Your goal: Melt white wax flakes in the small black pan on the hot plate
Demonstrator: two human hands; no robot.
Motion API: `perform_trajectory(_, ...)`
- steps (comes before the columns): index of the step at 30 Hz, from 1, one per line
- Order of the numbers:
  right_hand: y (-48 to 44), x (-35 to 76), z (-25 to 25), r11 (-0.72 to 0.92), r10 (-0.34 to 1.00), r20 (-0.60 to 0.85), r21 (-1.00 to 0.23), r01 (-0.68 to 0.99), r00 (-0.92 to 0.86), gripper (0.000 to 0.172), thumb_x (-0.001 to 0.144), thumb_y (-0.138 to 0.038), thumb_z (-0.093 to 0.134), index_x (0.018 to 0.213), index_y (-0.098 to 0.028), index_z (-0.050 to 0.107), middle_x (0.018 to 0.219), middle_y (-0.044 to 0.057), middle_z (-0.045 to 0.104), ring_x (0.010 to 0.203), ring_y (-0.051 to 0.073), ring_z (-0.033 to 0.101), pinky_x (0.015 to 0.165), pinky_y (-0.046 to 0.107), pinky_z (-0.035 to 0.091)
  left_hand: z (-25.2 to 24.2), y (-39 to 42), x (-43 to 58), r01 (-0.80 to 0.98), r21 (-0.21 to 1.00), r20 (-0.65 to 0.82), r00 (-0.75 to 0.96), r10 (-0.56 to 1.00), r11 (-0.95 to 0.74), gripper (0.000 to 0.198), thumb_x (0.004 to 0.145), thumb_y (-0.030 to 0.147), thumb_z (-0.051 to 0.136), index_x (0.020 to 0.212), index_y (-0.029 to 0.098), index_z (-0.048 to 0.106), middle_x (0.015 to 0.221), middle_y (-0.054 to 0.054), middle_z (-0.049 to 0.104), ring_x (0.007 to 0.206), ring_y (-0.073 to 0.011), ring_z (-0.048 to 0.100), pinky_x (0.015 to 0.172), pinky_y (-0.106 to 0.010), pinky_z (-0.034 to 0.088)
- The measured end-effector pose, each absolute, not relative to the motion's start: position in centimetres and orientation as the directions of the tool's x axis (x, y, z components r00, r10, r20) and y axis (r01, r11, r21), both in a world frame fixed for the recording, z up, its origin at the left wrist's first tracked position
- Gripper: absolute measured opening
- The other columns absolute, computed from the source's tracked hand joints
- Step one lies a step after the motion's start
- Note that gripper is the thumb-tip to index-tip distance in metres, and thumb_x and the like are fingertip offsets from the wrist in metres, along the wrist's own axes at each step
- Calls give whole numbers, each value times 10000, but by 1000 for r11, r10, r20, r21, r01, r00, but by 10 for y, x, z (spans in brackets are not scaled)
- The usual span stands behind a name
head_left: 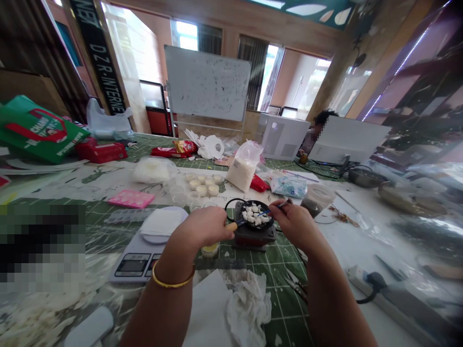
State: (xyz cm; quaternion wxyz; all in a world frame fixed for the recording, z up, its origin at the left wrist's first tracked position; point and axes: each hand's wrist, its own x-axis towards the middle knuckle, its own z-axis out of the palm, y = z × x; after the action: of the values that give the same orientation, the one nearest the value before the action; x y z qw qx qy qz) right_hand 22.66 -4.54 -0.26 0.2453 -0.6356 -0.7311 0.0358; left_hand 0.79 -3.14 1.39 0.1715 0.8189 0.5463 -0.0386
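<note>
In the middle of the head view, a small black pan sits on a little hot plate. White chunks fill much of the pan. My left hand is closed around the pan's wooden handle. Over the pan's right rim, my right hand pinches a thin blue stick, whose tip reaches in among the chunks. The stick's exact kind is too small to make out. Just below my left hand stands a small cup with yellowish contents.
A kitchen scale with white sheets lies left. Behind the pan stand small filled cups and a bag of white grains. Crumpled tissue and scissors lie in front. A power strip is at right; a person sits behind a monitor.
</note>
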Motion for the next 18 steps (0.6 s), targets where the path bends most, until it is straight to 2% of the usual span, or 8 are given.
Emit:
perform_trajectory(9,-45,228,-1,162,957,284,-340,927,-63,319,830,-336,372,698,-186,620,787,44,658,716,159,592,645,255,380,15,-34,9,911,219,-252,400,881,-351,273,645,403,471,652,170,613,651,-52,605,505,-137,492,426,-240,265)
perform_trajectory(14,-45,226,-1,165,951,304,-343,925,-57,289,829,-312,377,734,-184,617,822,40,661,748,161,595,666,252,375,15,-35,10,913,211,-257,396,881,-349,268,641,392,466,636,164,606,629,-49,598,492,-127,487,417,-233,256)
perform_trajectory(18,-45,226,0,164,958,280,-339,927,-67,276,827,-316,383,760,-185,616,761,35,661,730,163,596,653,250,375,16,-34,10,916,199,-263,392,881,-348,270,644,384,458,627,158,604,630,-52,597,493,-124,485,421,-235,255)
